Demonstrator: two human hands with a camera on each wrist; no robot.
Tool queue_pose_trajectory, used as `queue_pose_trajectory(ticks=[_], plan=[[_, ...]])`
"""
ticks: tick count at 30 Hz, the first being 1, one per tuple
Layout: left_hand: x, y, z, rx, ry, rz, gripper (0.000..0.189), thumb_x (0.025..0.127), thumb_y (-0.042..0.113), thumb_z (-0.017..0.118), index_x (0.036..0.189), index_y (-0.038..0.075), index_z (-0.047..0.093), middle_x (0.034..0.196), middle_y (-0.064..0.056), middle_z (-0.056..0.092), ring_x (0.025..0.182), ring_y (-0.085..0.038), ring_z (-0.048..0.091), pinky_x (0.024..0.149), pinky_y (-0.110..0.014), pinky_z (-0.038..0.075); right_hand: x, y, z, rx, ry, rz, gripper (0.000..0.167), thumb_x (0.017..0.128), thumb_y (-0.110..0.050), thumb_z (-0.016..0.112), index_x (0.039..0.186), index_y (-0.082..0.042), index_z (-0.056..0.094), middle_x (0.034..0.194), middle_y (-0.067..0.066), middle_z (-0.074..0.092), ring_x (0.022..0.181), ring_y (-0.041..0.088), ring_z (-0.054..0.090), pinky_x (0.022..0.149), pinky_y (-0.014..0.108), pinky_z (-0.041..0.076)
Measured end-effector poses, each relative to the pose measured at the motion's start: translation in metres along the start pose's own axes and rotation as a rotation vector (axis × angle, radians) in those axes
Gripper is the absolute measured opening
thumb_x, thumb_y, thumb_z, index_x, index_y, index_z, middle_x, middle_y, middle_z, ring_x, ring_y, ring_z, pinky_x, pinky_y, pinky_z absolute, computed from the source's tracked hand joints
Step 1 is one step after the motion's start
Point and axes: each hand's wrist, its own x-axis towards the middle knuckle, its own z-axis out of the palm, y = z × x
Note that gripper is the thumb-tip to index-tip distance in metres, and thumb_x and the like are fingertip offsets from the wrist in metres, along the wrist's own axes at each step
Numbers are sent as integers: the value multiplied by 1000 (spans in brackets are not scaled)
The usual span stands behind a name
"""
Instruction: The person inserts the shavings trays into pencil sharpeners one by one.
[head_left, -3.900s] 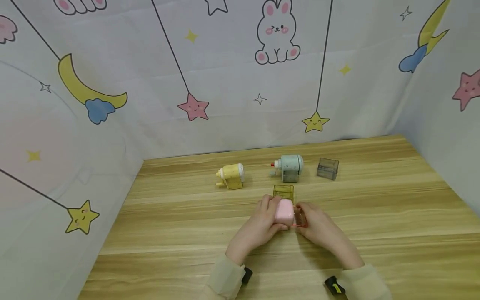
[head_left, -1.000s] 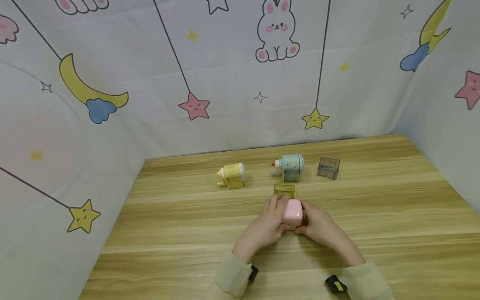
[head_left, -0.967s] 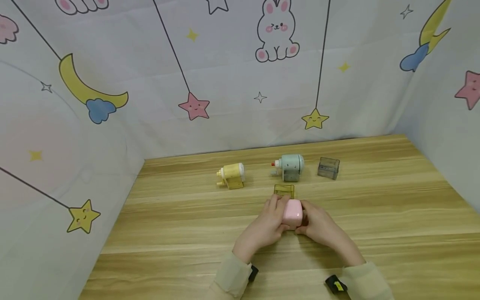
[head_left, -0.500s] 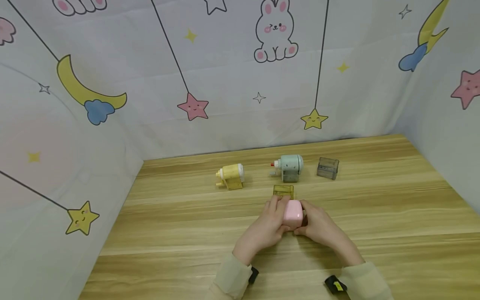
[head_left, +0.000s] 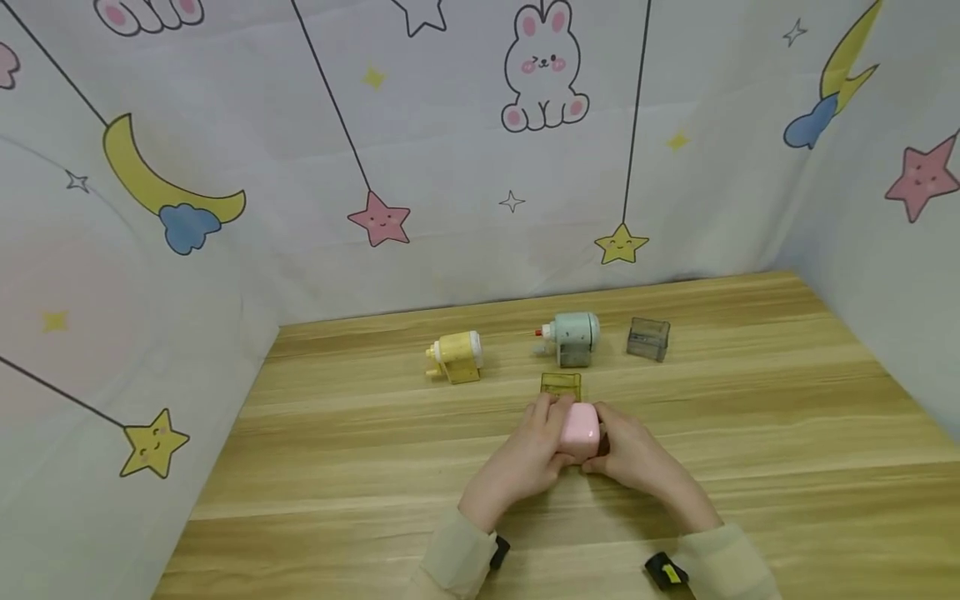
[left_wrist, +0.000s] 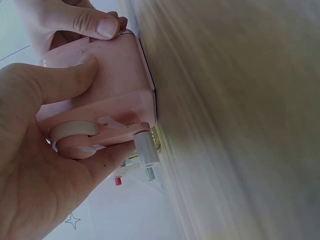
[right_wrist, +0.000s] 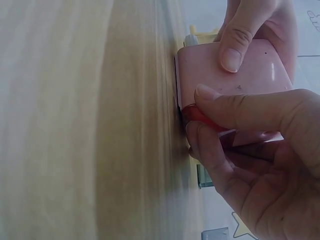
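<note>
Gripping a pink sharpener (head_left: 581,429) on the worktop (head_left: 337,467) with the left hand (head_left: 527,454), pinching a red piece (right_wrist: 200,117) at its side with the right hand (head_left: 632,450). Set just before a yellow box (head_left: 561,382), apart from the yellow sharpener (head_left: 457,354) and grey box (head_left: 648,338).

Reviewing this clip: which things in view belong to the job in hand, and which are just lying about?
In the job, apparently:
pink crank sharpener, gripped by the left hand
red translucent drawer, pinched by the right hand

Lying about, held by neither hand:
yellow crank sharpener
pale blue-green crank sharpener
grey translucent drawer
olive-yellow translucent drawer
</note>
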Motion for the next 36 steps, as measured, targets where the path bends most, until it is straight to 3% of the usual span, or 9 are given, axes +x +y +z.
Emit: queue_pose_trajectory(ticks=[11,25,32,36], plan=[[0,2,-1,-8,-8,-4,72,88,19,69,147,5,30,131,-14,43,120,-25,49,97,-34,49,-3,2,0,24,20,-38,63,67,-8,86,121,4,54,108,14,65,96,25,62,77,38,51],[-3,0,0,6,2,11,74,88,22,70,147,5,31,129,-14,46,116,-24,51,96,-34,49,-7,8,2,65,-15,-85,69,71,-9,84,128,5,49,118,18,62,106,29,60,84,40,50],[-2,-4,0,-68,2,-7,84,86,29,72,152,12,23,126,-9,48,111,-20,55,91,-32,51,-11,12,-14,128,-95,-2,72,76,-2,77,138,4,41,121,22,57,75,11,57,62,23,49],[-4,-7,-3,-89,-11,-24,87,85,31,73,152,14,21,126,-8,49,109,-19,57,89,-32,52,-12,11,-19,118,-101,-7,64,78,1,72,136,2,45,119,21,58,74,8,54,60,21,47]])
